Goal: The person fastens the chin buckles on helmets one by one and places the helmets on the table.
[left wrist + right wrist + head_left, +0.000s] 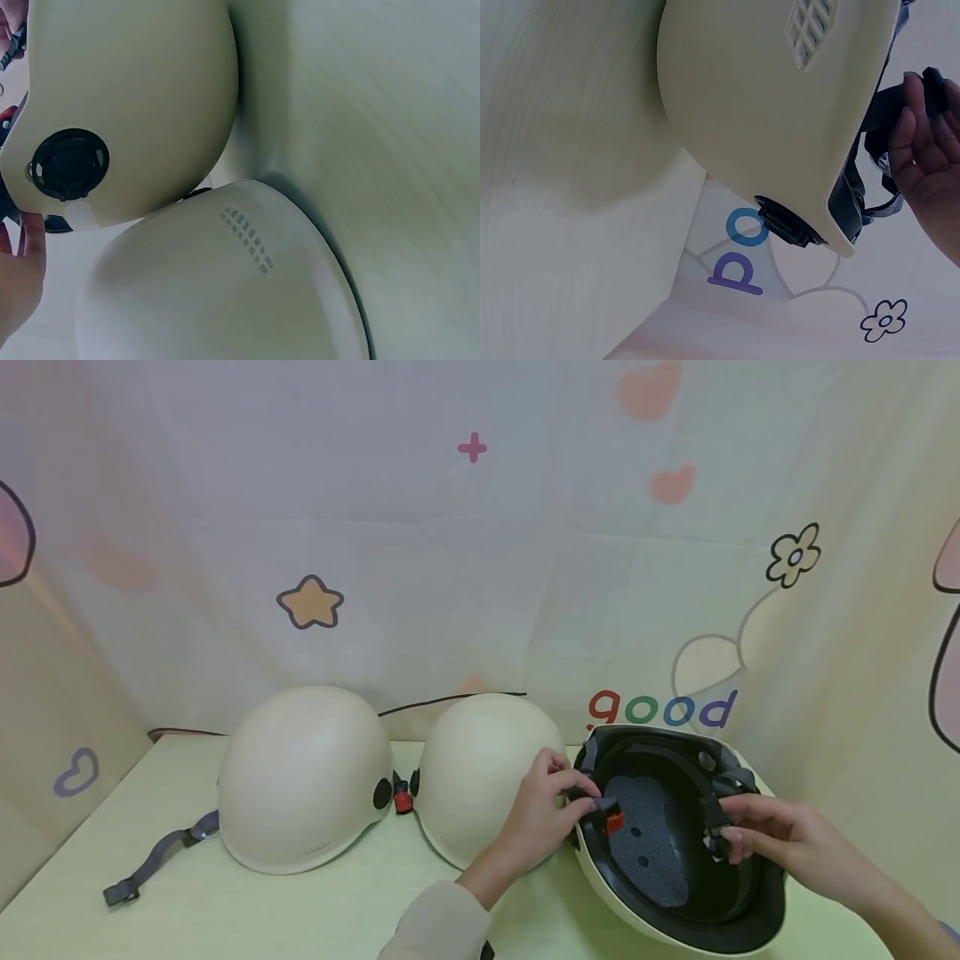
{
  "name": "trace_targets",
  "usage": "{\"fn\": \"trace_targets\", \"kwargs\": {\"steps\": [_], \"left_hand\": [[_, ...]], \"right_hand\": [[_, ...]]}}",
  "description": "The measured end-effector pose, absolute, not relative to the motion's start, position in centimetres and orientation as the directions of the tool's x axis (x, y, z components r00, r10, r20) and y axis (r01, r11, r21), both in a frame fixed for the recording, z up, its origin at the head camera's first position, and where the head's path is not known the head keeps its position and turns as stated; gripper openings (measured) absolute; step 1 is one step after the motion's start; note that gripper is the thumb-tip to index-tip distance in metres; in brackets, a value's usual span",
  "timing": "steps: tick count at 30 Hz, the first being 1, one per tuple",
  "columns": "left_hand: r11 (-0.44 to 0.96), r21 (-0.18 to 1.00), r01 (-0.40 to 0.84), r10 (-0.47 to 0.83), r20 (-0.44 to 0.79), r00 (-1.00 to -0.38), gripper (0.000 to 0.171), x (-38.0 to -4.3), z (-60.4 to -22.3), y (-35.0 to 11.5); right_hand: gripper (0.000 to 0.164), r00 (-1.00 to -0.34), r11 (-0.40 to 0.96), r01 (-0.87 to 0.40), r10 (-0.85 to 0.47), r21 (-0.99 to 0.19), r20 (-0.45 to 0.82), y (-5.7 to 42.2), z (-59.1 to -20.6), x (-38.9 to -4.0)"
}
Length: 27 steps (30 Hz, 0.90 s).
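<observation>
A cream helmet (622, 893) lies upside down at the right of the table, its black padded inside facing up. My left hand (543, 802) pinches a black strap end with a red buckle part (615, 822) at the helmet's left rim. Over the right side of the opening, my right hand (787, 839) pinches the other black chin strap (712, 818) by its buckle end. In the right wrist view that strap (885, 109) runs from the helmet's rim to the right fingers. The two strap ends are apart.
Two more cream helmets stand dome up: one (307, 777) at the left with its strap (161, 856) spread on the table (300, 918), another (480, 768) in the middle, beside the upturned one. A red-and-black buckle (402, 795) sits between them. A printed curtain (450, 568) hangs behind.
</observation>
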<state>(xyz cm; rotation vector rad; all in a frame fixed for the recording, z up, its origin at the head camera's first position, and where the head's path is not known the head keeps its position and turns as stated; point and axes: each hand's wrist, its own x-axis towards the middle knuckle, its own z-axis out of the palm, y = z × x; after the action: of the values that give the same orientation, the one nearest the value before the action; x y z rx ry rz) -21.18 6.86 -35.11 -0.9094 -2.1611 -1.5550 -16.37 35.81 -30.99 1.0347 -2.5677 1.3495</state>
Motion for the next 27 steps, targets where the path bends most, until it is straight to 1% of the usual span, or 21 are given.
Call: {"fn": "trace_targets", "kwargs": {"steps": [3, 6, 9, 11, 20, 27], "left_hand": [[0.193, 0.702, 0.686, 0.285, 0.629, -0.723, 0.006, -21.2, -34.9, 6.9], [0.197, 0.662, 0.724, 0.284, 0.668, -0.688, 0.006, -21.3, -34.6, 6.9], [0.206, 0.628, 0.750, 0.309, 0.685, -0.659, 0.006, -21.4, -34.4, 6.8], [0.196, 0.628, 0.753, 0.331, 0.681, -0.654, 0.006, -21.4, -34.3, 6.7], [0.125, 0.703, 0.700, 0.361, 0.625, -0.692, 0.009, -21.3, -34.0, 6.8], [0.135, 0.723, 0.677, 0.354, 0.603, -0.715, 0.013, -21.4, -33.8, 6.8]], "right_hand": [[0.038, -0.771, 0.391, -0.586, -0.538, -0.710, 0.341, 35.6, -30.8, -16.4], [0.038, -0.764, 0.384, -0.591, -0.548, -0.709, 0.339, 35.5, -30.7, -16.5], [0.038, -0.753, 0.368, -0.600, -0.559, -0.711, 0.346, 35.2, -30.5, -16.6], [0.038, -0.747, 0.361, -0.606, -0.564, -0.709, 0.352, 35.0, -30.4, -16.6], [0.039, -0.710, 0.315, -0.639, -0.593, -0.702, 0.379, 34.1, -29.8, -16.5], [0.049, -0.693, 0.317, -0.661, -0.605, -0.680, 0.392, 33.3, -29.2, -16.4]]}}
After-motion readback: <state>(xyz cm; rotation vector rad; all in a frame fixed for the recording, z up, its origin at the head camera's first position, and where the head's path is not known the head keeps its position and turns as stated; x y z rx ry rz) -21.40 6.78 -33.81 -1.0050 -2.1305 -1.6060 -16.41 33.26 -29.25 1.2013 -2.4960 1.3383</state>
